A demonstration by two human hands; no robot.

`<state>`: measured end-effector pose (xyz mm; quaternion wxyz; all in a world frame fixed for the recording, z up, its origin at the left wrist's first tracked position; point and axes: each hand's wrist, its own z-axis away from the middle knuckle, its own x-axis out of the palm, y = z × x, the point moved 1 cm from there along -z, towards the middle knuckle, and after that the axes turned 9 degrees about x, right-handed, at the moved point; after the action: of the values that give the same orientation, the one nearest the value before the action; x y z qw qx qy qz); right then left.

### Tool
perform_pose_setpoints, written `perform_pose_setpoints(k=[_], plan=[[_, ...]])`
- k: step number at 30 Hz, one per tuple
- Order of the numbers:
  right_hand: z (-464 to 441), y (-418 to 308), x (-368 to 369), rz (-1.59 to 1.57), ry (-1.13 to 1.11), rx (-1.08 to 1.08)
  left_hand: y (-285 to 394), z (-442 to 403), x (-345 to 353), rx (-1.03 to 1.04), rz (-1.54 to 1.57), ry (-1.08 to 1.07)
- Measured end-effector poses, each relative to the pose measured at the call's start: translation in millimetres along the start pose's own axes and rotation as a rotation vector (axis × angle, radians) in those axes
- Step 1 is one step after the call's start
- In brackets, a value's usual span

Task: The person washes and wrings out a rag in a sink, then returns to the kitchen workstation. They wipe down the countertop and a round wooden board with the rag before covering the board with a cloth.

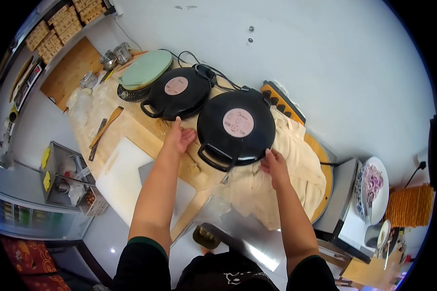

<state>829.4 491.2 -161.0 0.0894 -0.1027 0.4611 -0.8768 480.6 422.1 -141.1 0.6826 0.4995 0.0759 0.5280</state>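
Two round black electric griddles with closed lids and pink labels stand side by side on the wooden worktop. My left hand [181, 137] is open, palm turned inward and fingers apart, between the rear griddle [161, 103] and the front griddle [213, 111]. It holds nothing. My right hand [275, 167] is at the lower right rim of the front griddle, fingers stretched out and the fingertips at its edge; whether they press on it I cannot tell. A cream cloth [296, 169] lies bunched beside and partly under the front griddle.
A green-lidded griddle [148, 69] stands behind. On the left are a wooden spatula [107, 127] and a white cutting board [119, 172]. Cables [223, 82] run along the wall by an orange-edged block [286, 103]. A bowl of sliced onion [374, 182] sits at right.
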Motion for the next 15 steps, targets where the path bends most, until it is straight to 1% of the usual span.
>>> perform_pose_setpoints(k=[1,2,3,4,7,9,10,12,15], plan=[[4,-6,5,0.002,-0.004,0.005,1,-9,6,-0.048,0.034,-0.004],[2,-7,8,0.004,-0.005,0.014,0,-21,9,-0.063,0.077,-0.016],[-1,-9,10,-0.006,-0.059,0.014,-5,-31,11,-0.082,0.121,-0.027],[-3,-11,12,0.014,-0.05,0.006,-8,-42,12,-0.101,0.165,-0.039],[4,-21,25,0.064,0.015,-0.048,-15,-75,11,-0.107,0.323,-0.323],[9,-22,33,0.09,0.099,-0.116,-15,-73,20,0.005,0.291,-0.174],[8,-22,32,0.091,0.06,-0.112,-15,-68,25,0.06,0.265,-0.102],[4,-30,32,0.084,-0.014,-0.126,-13,-70,25,0.044,0.185,-0.055],[4,-32,33,0.074,0.008,-0.134,-12,-66,29,0.024,0.123,-0.009]])
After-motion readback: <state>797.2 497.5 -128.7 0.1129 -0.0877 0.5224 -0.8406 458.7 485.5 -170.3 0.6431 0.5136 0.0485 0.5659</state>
